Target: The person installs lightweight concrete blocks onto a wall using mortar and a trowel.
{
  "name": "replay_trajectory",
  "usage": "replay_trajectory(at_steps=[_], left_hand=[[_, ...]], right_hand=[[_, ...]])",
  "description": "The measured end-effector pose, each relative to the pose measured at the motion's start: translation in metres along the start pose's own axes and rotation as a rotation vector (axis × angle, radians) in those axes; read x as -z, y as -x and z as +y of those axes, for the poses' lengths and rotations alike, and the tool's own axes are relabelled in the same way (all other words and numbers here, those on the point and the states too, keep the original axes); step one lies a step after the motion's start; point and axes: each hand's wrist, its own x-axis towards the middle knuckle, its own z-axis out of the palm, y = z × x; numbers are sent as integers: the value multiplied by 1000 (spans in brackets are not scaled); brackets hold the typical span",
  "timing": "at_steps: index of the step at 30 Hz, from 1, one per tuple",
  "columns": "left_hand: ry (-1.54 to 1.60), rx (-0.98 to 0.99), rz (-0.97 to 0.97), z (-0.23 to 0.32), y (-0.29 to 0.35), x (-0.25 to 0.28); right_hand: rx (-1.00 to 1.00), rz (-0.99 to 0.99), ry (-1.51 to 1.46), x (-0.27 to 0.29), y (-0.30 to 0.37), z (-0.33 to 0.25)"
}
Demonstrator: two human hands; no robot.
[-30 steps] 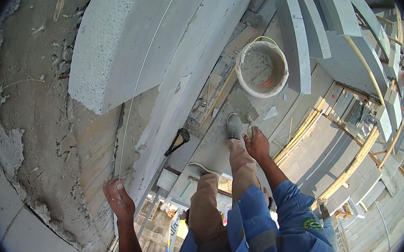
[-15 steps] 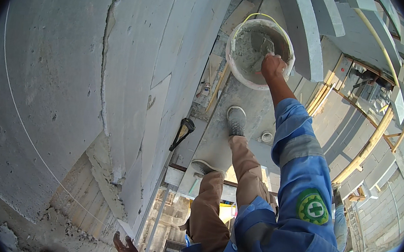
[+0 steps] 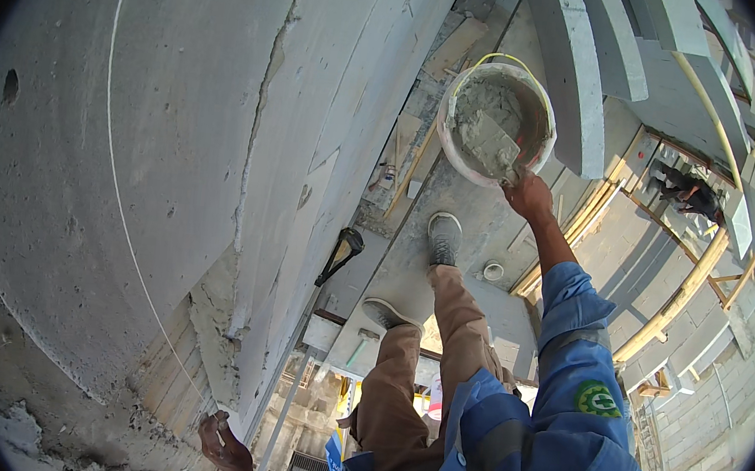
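Gripping a trowel [image 3: 490, 146] by its handle end, the right hand [image 3: 529, 194] is at the lower right of the bucket [image 3: 457, 156], upper centre of the frame; fingers closed round the handle, which they mostly hide; blade inside the bucket, lying over wet grey mortar [image 3: 484, 97].

Handling, by judgement: trowel probably stiff and fairly light when bare, blade-heavy once loaded; mortar looks soft, thick and sticky, likely to cling to the blade and to slide if tilted; handle end is the sound place to hold, close to the blade for control; smeared mortar could make the grip slippery. Bucket probably heavy with its contents; its yellow bail [image 3: 504, 56] and rim seem the natural holds.

Left hand [image 3: 224, 445] at lower left of centre, near the lower end of a thin white string [image 3: 111, 70]; its fingers are bent and bunched narrow; cannot tell whether they pinch the string. String runs from the top left of the frame down across the grey wall [image 3: 192, 115]; likely very light and limp, best pinched near its end; wall face appears rigid, perhaps brittle along its edges.

Small pale cup [image 3: 493, 272] near the shoe [image 3: 443, 239], centre of the frame; black-handled tool [image 3: 340, 256] left of it; neither touched.
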Motion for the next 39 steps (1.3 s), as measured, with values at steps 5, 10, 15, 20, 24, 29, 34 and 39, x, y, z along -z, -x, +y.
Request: replay_trajectory(at_steps=[5,10,15,20,24,29,34,39], left_hand=[[170,298,-72,16,5,5],[282,345,14,37,-11,11],[532,209,99,53,-9,24],[669,220,191,52,0,42],[695,237,222,52,-12,47],[700,219,301,52,-20,46],[774,219,363,51,-15,46],[759,257,380,57,-17,53]], right_hand=[[41,52,-159,-8,47,19],[155,251,-248,22,111,16],[452,156,-407,86,194,-24],[771,-133,-380,159,254,-136],[753,-306,-264,173,244,-198],[770,-332,-323,200,209,-238],[772,-407,-500,231,214,-254],[603,-522,-671,270,254,-274]])
